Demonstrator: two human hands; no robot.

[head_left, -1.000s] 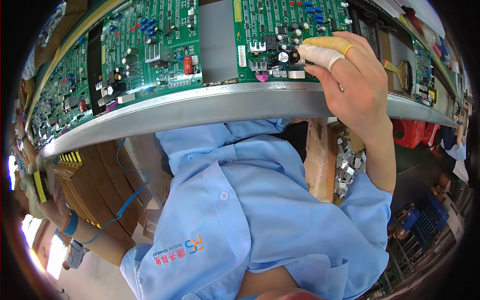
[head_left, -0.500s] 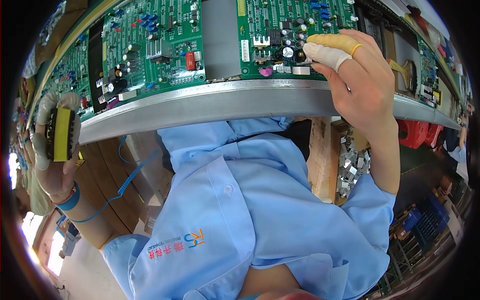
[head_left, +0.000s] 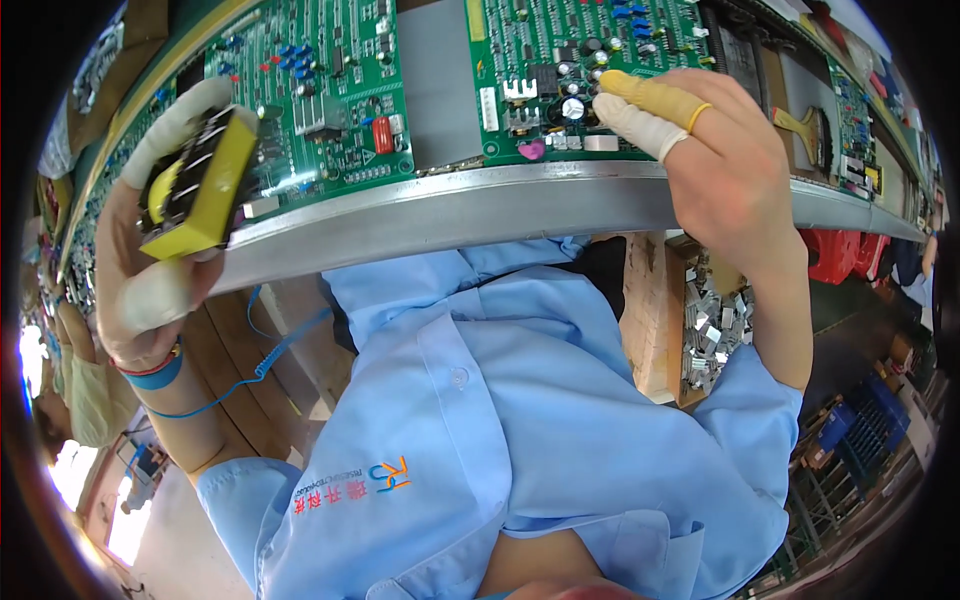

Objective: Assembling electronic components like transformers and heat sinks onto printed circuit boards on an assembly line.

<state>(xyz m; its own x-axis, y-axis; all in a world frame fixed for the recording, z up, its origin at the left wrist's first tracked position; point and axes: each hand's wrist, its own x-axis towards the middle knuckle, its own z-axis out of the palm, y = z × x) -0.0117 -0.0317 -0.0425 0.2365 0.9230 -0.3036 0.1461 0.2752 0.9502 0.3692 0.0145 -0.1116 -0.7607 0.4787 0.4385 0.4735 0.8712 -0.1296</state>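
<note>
My left hand [head_left: 124, 262], with white finger cots and a blue wrist strap [head_left: 160, 377], grips a transformer [head_left: 208, 192] with a black frame and yellow tape. The transformer is tilted in front of the left green circuit board [head_left: 350, 75], which carries blue parts, a heatsink and a red capacitor [head_left: 382, 134]. Over the right edge of another circuit board [head_left: 505, 60], my right hand [head_left: 735, 165] has thumb and fingers closed together near several round capacitors. White and yellow cots cover two of its fingers. Whatever lies between those fingertips is hidden.
A metal rail [head_left: 450, 200] runs along the near side of the boards. Right of my hand lies a yellow-handled brush [head_left: 805, 130]. Below the rail stands a box of small metal pieces [head_left: 715, 330], with a red object [head_left: 828, 255] farther right. A coiled blue cord [head_left: 275, 357] trails from my wrist.
My left hand has moved right and up with the transformer, turning it, and now covers part of the left board. My right hand has shifted only slightly.
</note>
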